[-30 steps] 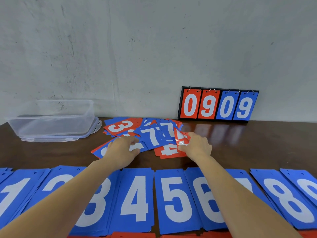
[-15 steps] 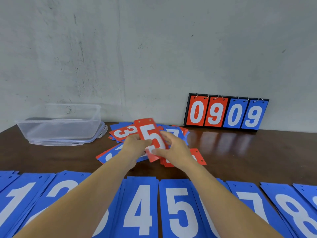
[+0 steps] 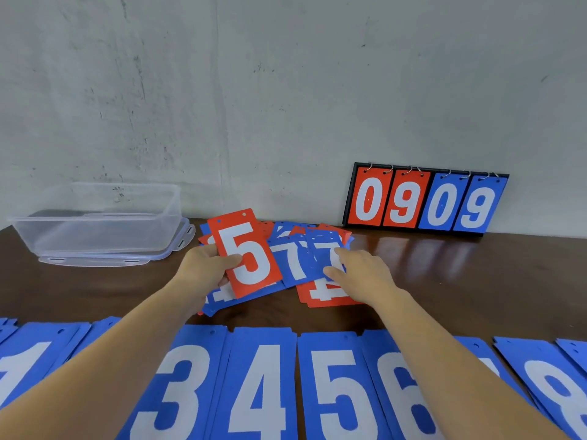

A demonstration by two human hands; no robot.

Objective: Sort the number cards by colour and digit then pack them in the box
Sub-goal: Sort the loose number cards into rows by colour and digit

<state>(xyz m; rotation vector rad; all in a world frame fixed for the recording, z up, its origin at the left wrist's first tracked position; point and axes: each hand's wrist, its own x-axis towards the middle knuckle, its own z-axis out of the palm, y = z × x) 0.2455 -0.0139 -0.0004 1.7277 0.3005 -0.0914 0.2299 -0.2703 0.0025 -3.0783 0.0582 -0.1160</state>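
My right grip [image 3: 365, 277] has left the red plastic card with a white 5 [image 3: 251, 258] and now lies spread on a blue 7 card [image 3: 324, 252] in the jumbled pile [image 3: 327, 296]. My left grip [image 3: 203, 271] alone pinches the 5 above it. The clear plastic box [image 3: 95, 223] stands left on the dark bench [image 3: 476, 274].

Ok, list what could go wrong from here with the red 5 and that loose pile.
1. The left hand holds the red 5 card by one edge, tilted above the pile; it could slip back in.
2. The right hand touches overlapping blue 7 cards; lifting one may drag its neighbours.
3. The sorted blue row lies under both forearms; pulling back low could knock it out of order.
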